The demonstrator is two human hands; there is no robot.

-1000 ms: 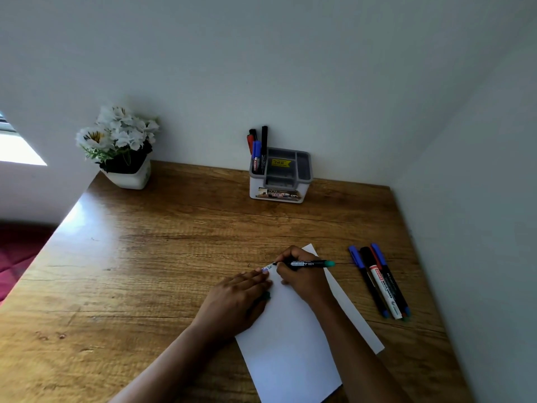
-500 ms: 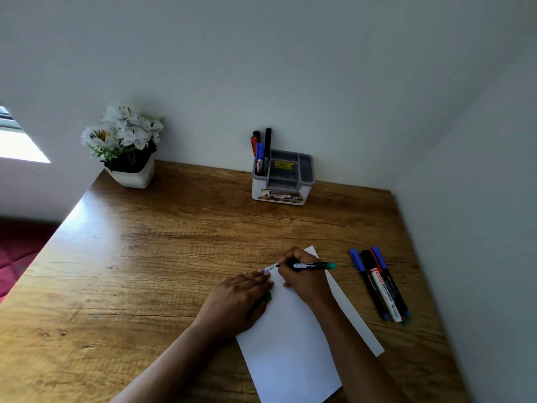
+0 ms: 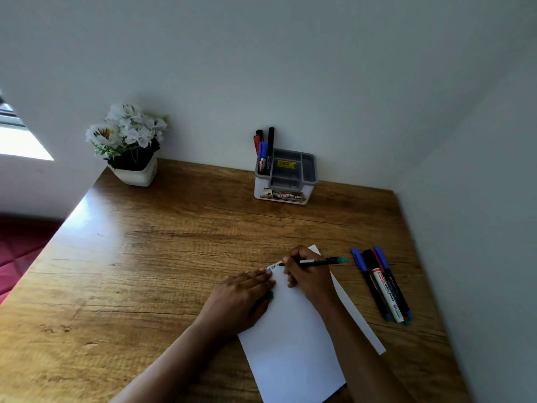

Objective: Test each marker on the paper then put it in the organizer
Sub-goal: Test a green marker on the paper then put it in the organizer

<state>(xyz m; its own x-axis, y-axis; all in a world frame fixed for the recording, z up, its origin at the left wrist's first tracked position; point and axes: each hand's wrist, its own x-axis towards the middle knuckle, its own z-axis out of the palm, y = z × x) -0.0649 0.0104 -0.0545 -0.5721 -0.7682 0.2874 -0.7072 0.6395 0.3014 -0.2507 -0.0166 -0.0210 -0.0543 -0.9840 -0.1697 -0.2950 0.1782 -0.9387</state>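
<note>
Stage: testing under way, judged about half done.
Right hand: pinches a green marker in a writing grip, tip down on the far edge of the paper, beside small blue and green scribbles.
Left hand: lies flat, fingers straight and together, pressing the left edge of the paper onto the table; a green bit under its fingers may be the cap.
Done: several markers stand in the left compartment of the organizer, far against the wall.
Left: the green marker has yet to reach the organizer; a bundle of loose markers lies right of the paper, apparently untested.
Writing: a yellow sticker inside the organizer, a strip label on its front and the print on the marker barrels are all too small to read.
Surroundings: flower pot, far left.
</note>
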